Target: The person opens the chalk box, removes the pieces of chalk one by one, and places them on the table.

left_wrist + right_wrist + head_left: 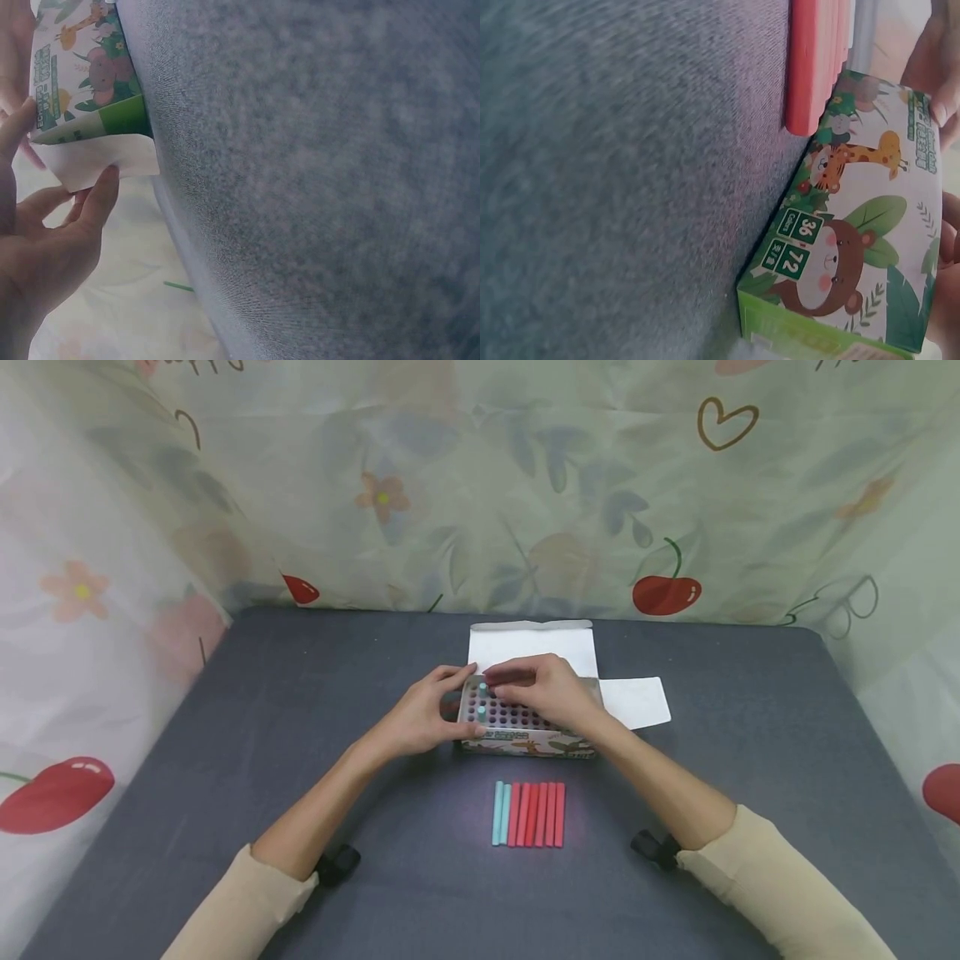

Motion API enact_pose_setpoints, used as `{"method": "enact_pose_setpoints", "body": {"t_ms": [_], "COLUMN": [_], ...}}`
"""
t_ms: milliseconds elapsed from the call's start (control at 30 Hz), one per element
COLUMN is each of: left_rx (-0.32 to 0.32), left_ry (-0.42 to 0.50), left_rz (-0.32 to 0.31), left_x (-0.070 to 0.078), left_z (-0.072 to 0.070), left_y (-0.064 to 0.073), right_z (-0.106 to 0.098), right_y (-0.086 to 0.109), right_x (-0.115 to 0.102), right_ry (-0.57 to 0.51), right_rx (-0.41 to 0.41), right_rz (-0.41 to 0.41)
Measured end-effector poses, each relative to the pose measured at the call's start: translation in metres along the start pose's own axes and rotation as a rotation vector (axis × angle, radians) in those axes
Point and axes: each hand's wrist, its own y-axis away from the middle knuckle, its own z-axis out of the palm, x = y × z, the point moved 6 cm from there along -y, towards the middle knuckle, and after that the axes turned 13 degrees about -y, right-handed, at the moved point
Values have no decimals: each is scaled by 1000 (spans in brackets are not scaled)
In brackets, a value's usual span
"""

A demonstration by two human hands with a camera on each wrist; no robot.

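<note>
A small cardboard box (525, 745) with animal pictures stands on the table, its top full of round holes. My left hand (420, 714) grips the box's left end, thumb at the front and fingers toward the back. In the left wrist view, fingertips touch a white side flap (97, 161). My right hand (551, 689) reaches over the holes from the right, thumb and fingertips beside an upright light-blue chalk stick (483, 689); I cannot tell whether they pinch it. Another light-blue chalk stick (481, 714) stands nearer the front.
Before the box lies a row of two light-blue chalk sticks (500, 814) and several red ones (536, 814). The open white lid (528, 647) extends behind, and a white flap (636, 702) juts right. A patterned curtain (480, 485) hangs past the dark table (337, 652).
</note>
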Motion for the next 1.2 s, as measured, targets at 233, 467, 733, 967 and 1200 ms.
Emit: {"method": "enact_pose_setpoints", "body": {"t_ms": [233, 467, 733, 967, 1200], "left_rx": [1, -1, -9, -6, -3], "left_ry": [-2, 10, 41, 27, 36], "left_rz": [4, 5, 12, 11, 13], "left_x": [0, 1, 0, 0, 0], "left_z": [0, -2, -1, -1, -1], "left_y": [0, 1, 0, 0, 0], "right_z": [4, 7, 12, 14, 13], "right_y": [-3, -9, -13, -14, -14], "right_x": [3, 7, 9, 8, 6], "right_ry": [92, 200, 228, 256, 288], "right_rx": [-7, -5, 24, 43, 58], "right_rz": [63, 105, 120, 88, 65]}}
